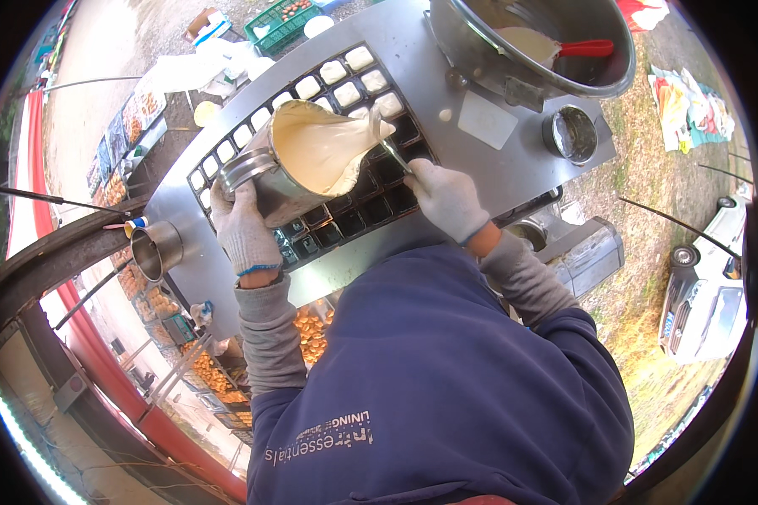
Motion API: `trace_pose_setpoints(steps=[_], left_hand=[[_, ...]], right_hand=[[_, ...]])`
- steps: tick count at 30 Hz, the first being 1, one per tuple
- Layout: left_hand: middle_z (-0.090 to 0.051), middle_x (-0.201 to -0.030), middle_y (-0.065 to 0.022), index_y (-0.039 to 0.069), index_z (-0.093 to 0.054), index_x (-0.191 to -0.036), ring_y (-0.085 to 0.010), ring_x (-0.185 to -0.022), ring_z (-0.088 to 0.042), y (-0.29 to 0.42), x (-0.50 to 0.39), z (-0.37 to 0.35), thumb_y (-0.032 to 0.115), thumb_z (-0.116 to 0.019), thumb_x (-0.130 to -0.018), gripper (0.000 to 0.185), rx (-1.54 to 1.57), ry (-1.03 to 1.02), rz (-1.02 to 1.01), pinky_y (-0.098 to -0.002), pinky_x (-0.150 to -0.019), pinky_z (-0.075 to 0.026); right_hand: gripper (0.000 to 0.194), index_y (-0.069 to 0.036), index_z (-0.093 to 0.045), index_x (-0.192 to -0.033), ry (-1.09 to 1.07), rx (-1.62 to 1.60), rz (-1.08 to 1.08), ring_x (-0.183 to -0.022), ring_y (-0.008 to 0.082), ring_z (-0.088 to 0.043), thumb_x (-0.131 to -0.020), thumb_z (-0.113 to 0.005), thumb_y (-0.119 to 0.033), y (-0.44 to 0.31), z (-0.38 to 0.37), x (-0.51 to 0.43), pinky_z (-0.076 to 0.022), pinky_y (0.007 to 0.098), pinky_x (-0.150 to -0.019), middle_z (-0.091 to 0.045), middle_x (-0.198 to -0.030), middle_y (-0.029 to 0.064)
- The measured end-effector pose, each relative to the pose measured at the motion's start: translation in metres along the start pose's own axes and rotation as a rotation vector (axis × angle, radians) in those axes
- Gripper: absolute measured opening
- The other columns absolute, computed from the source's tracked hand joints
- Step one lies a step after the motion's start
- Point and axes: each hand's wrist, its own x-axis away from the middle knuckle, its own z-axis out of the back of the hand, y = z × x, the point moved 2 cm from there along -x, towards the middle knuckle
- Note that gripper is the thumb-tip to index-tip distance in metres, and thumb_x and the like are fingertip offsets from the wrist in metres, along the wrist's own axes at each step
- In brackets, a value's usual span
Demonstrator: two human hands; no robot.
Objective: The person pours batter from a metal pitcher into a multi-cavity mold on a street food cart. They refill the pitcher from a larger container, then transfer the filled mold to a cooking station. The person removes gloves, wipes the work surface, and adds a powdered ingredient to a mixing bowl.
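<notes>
My left hand (246, 227), in a white knit glove, is shut on a metal pitcher (284, 202), tilted over a dark mold pan (366, 211) with square cavities. Pale batter (322, 151) reaches to the pitcher's lip. My right hand (445, 196), gloved too, grips the thin handle of a metal utensil (391, 151); its far end is at the lip, coated with batter. Pale batter fills the cavities along the pan's far and left sides. The cavities nearer to me look dark, and the pitcher hides part of the pan.
On the metal table (455, 145) stand a large metal pot (530, 57) with a red-handled spatula (584, 48), a white square sheet (487, 120) and a small round metal container (570, 134). An empty metal cylinder (156, 250) is at the left edge. A metal box (584, 255) sits at right.
</notes>
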Motion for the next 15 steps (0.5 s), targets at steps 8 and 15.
trace_pose_setpoints(steps=[8,15], left_hand=[[-0.069,-0.136,-0.0104,-0.001,-0.06,-0.148,-0.0197,-0.122,-0.064,0.005,0.005,0.012,0.02,-0.065,-0.111,0.042,-0.026,-0.017,-0.011,-0.035,-0.109,-0.051],[-0.068,-0.138,-0.0101,0.001,-0.06,-0.148,-0.0196,-0.121,-0.064,0.004,0.011,0.023,0.015,-0.061,-0.111,0.04,0.092,0.049,0.02,-0.0354,-0.108,-0.052]], right_hand=[[0.012,-0.009,-0.063,-0.105,-0.074,0.193,-0.055,-0.078,0.0422,-0.072,-0.106,-0.066,-0.021,0.029,-0.016,-0.003,-0.0548,0.0525,-0.066,-0.071,-0.083,0.0178],[0.014,-0.01,-0.062,-0.102,0.021,0.101,0.085,-0.076,0.0399,-0.073,-0.107,-0.065,-0.023,0.015,-0.032,0.001,-0.0556,0.0513,-0.065,-0.071,-0.079,0.0152]])
